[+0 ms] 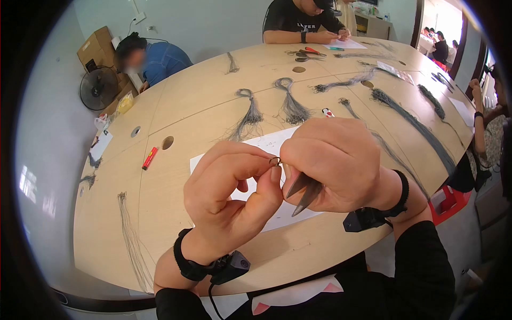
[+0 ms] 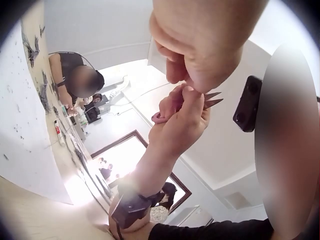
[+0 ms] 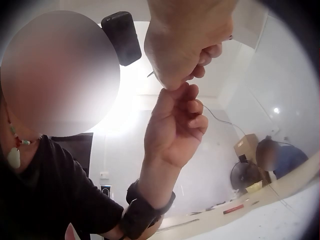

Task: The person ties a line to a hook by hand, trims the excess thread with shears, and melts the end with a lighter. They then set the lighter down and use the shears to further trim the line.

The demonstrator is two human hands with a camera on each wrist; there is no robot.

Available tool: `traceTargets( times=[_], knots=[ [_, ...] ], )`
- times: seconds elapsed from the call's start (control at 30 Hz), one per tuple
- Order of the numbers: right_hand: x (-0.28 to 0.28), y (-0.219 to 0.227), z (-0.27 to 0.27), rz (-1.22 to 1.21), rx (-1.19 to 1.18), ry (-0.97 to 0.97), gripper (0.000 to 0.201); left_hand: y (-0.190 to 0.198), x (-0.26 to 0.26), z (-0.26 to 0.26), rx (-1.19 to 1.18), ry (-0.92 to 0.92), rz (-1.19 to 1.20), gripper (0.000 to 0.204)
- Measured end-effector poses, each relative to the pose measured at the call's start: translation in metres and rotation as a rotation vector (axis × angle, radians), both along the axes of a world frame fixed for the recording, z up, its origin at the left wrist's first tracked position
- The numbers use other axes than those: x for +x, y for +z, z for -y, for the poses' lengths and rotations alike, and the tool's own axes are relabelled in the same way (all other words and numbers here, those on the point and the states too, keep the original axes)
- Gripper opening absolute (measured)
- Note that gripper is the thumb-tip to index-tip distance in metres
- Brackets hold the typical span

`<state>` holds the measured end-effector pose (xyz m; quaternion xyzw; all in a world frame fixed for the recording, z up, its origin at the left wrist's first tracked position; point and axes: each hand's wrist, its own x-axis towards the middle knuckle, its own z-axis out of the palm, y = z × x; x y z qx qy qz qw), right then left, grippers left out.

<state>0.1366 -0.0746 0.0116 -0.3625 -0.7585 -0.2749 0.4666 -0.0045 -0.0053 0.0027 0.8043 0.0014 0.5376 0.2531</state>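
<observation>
Over the white paper [image 1: 256, 143], my left hand [image 1: 229, 186] pinches a small dark ring [image 1: 274, 161] between thumb and index finger. My right hand [image 1: 336, 165] meets it there, its thumb and index fingertips right at the ring. Scissors [image 1: 308, 198] are tucked in the right hand, blades slightly apart and pointing down toward me. In the left wrist view the scissor blades [image 2: 214, 100] stick out past the right fingers, and a pink handle loop [image 2: 159, 118] shows on the other side. The right wrist view shows the left hand [image 3: 175, 125] with its other fingers loosely bent.
Looped bundles of grey strands [image 1: 248, 109] lie beyond the paper, with a thick bundle [image 1: 416, 125] at the right. A red lighter-like stick [image 1: 150, 158] and a long strand bundle [image 1: 130, 240] are at the left. Red-handled pliers [image 1: 312, 52] lie near a seated person [image 1: 298, 24] opposite.
</observation>
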Motion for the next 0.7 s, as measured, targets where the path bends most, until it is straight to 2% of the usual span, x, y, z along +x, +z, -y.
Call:
traceTargets(
  times=[0.1, 0.17, 0.2, 0.27, 0.33, 0.4, 0.53, 0.6, 0.7],
  knots=[
    [0.0, 0.003, 0.0, 0.007, 0.039, 0.044, 0.012, -0.002, 0.0, 0.0, -0.005, 0.014, 0.025, 0.01],
    [-0.003, 0.009, 0.007, -0.078, -0.179, -0.018, 0.01, -0.005, -0.001, -0.001, -0.215, -0.054, 0.067, 0.009],
    [-0.006, 0.01, 0.008, -0.077, -0.178, -0.014, 0.01, -0.004, -0.001, -0.001, -0.213, -0.05, 0.068, 0.009],
    [-0.01, 0.012, 0.01, -0.69, -0.543, 0.255, 0.008, -0.002, -0.001, 0.0, -0.285, -0.079, 0.084, 0.008],
    [-0.002, 0.007, 0.007, -0.685, -0.574, 0.285, 0.011, 0.0, -0.003, 0.0, -0.29, -0.078, 0.08, 0.007],
    [0.0, 0.015, 0.011, -0.726, -0.815, 0.251, 0.018, 0.001, -0.004, 0.0, -0.295, -0.077, 0.074, 0.006],
    [-0.005, 0.017, 0.012, -0.698, -0.855, 0.248, 0.024, 0.004, -0.004, 0.002, -0.484, -0.159, 0.096, 0.006],
    [-0.004, 0.013, 0.009, -0.444, -0.649, 0.2, 0.034, 0.005, -0.004, 0.003, -0.559, -0.189, 0.114, 0.006],
    [-0.003, 0.005, 0.001, -0.406, -0.506, 0.198, 0.036, 0.005, -0.006, 0.002, -0.638, -0.257, 0.112, 0.008]
  ],
)
